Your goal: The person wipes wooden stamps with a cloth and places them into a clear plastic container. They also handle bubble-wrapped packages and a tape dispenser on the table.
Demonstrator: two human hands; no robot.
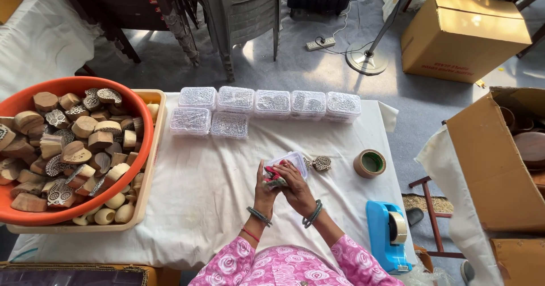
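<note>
Hands: left hand (265,185) & right hand (295,185) both closed round a small clear plastic box (290,162) w/ a red-patterned cloth bit (275,178) at its lower edge; centre of frame, just above the table.
Done: seven filled clear plastic boxes (271,103) lined up in two rows, upper centre; five in back row, two in front, lids on.
Left, by my read: one carved wooden stamp block (322,163) loose just right of the held box; big orange plastic basin (138,116) at left piled w/ many more wooden blocks (74,144), so most not packed yet.
Tape: brown tape roll (369,163) right of centre; blue tape dispenser (388,234) lower right, near table edge.
Surface: white cloth-covered table (204,195), creased.
Room: grey floor, stacked grey plastic chairs (244,13) at top, closed cardboard carton (462,33) upper right, open cardboard carton (488,161) at right edge.
</note>
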